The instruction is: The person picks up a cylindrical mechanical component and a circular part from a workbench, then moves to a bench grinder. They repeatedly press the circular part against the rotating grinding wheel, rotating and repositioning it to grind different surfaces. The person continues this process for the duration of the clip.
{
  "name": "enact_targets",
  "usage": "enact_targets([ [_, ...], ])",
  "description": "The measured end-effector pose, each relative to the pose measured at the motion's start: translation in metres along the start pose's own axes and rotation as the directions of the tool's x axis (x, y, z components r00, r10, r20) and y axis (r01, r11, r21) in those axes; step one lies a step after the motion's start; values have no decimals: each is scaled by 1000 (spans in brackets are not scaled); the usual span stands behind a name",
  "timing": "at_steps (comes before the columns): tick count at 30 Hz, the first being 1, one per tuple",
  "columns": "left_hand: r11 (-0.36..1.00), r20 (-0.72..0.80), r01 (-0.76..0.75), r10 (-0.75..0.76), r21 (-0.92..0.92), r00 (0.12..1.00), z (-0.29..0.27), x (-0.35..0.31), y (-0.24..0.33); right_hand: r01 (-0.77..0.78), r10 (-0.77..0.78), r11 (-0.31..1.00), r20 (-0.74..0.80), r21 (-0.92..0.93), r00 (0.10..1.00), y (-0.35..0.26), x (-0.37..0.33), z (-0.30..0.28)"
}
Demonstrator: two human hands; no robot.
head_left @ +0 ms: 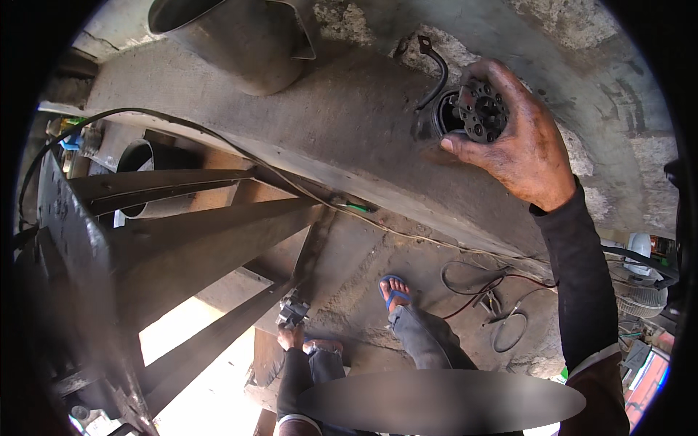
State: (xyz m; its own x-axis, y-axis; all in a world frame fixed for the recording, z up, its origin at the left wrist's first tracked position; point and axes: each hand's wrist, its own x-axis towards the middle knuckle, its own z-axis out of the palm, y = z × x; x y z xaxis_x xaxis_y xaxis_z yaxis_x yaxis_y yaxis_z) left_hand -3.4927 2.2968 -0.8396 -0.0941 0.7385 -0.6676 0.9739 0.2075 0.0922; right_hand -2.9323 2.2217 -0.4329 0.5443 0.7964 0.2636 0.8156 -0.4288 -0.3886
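Observation:
At the upper right, my right hand (536, 149) grips a round, dark metal part (484, 110) with a ring of holes in its face, thumb below and fingers over the top. Just left of it, on the concrete ledge (349, 123), lies a dark cylindrical housing (445, 109) with an open end. A short black cable (440, 76) with a flat metal lug rises beside that housing. Low down, near the metal frame, my left hand (290, 337) is closed on a small grey metal part (293, 310); its exact kind is not clear.
A large metal jug (240, 51) stands on the ledge at upper left. Dark metal beams (211, 247) fill the left side. A long cable (291, 187) runs along the ledge. On the floor lie clamp leads (493, 301) and a green-handled tool (356, 207). A fan (641, 298) is far right.

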Motion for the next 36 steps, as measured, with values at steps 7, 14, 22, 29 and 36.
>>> enact_targets([
  [7, 918, 96, 126, -97, -376, 991, -70, -87, -34, -262, 276, 955, -90, 141, 957, -25, -30, -15],
  [14, 676, 244, 235, -84, -699, 966, -206, -235, -38, -407, 370, 807, 172, 428, 913, -130, -91, -94],
  [22, 474, 295, 213, 104, -854, 950, -334, -367, -41, -318, 29, 778, 474, 542, 880, -273, -105, -161],
  [29, -174, 167, 413, 727, -894, 667, -445, -432, 13, -304, -182, 620, 510, 724, 841, -391, -117, -195],
  [36, 57, 37, 7, 552, -998, 833, -522, -423, 6, -531, -285, 446, 677, 721, 679, -447, -111, -152],
])
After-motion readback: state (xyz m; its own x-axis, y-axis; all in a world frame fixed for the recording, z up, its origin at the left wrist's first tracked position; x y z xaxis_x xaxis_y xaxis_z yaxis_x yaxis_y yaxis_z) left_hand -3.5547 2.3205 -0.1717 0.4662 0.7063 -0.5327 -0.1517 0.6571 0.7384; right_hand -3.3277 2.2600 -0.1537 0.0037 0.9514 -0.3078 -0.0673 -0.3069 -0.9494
